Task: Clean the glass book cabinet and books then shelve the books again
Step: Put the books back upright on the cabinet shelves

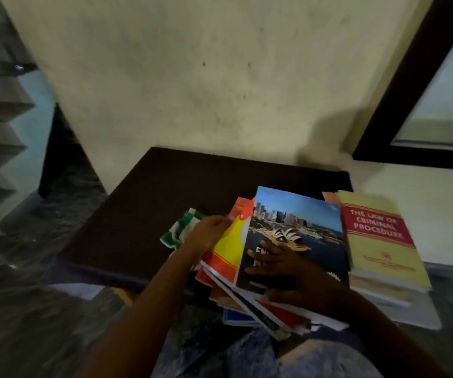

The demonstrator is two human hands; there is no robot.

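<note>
We see a slanted stack of glossy paperbacks at the near right edge of the dark matte surface. Our right hand lies flat on the top harbour-photo cover — fingers spread. Our left hand grips the stack's left edge, fingers curled, over a crumpled green-and-white cloth. A thick yellow law book lies just right.

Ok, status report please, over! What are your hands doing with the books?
Left hand grips stack's left edge. Right hand flat on Sydney Opera House book. Green-and-white cloth lies beside. Nothing blocking.
</note>
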